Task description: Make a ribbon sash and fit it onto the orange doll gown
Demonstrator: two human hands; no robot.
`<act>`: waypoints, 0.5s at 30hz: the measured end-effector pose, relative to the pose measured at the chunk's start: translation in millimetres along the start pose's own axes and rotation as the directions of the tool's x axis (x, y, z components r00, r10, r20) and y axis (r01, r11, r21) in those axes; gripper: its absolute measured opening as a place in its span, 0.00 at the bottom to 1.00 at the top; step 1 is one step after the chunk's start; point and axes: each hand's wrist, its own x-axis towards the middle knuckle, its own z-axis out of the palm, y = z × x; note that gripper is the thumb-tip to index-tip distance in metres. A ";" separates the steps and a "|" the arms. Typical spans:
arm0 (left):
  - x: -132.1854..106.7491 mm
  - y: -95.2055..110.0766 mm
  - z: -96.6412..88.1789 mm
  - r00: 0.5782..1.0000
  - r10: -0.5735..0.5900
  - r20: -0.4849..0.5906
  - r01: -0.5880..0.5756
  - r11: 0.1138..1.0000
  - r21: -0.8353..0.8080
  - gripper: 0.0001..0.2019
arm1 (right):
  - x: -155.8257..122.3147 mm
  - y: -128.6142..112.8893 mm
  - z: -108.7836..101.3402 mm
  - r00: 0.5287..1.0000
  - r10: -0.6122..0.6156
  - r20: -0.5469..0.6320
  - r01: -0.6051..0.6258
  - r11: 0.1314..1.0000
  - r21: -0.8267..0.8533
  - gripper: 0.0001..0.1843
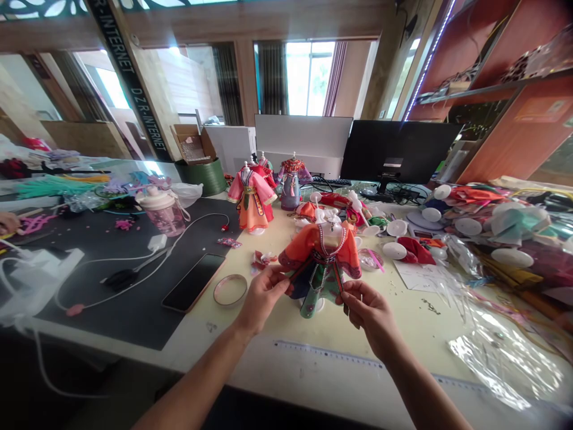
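Note:
A small doll dress form in an orange, green and navy costume (320,263) stands on the pale table (331,334) in front of me. My left hand (262,297) pinches the costume's left side at the waist. My right hand (369,310) pinches the right side of the skirt, fingers closed on the cloth. Both hands touch the same costume, one on each side of it.
Finished dressed forms (251,197) (292,179) stand behind. A phone (193,282) and tape ring (230,289) lie left, with a pink bottle (163,209) and cables on the black mat. White stands, cloth pieces (452,227) and plastic wrap (501,352) crowd the right. Monitor (396,149) at back.

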 end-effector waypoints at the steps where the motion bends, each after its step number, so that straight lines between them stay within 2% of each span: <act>1: 0.1 -0.5 0.3 1.000 -0.002 -0.001 0.002 1.000 -0.010 0.15 | 0.7 1.1 -0.2 1.000 0.004 -0.009 -0.004 1.000 -0.009 0.20; 6: 1.4 -4.7 1.8 0.999 -0.029 -0.032 0.028 0.999 -0.015 0.16 | 3.1 7.1 -0.7 0.995 -0.012 -0.100 0.002 0.996 -0.092 0.20; 10: 1.5 -11.3 -4.6 0.991 -0.026 -0.134 0.035 0.997 0.069 0.16 | -3.4 12.1 -8.4 0.989 -0.029 -0.148 0.018 0.997 -0.076 0.19; 12: -2.7 -12.8 -10.1 0.973 0.061 -0.224 -0.023 0.985 0.170 0.16 | -9.2 14.6 -14.9 0.988 0.000 -0.152 -0.011 0.997 -0.073 0.19; 15: -18.4 -11.5 -14.0 0.905 0.260 -0.336 -0.139 0.928 0.345 0.12 | -17.9 18.2 -21.6 0.988 0.029 -0.154 -0.032 0.999 -0.015 0.21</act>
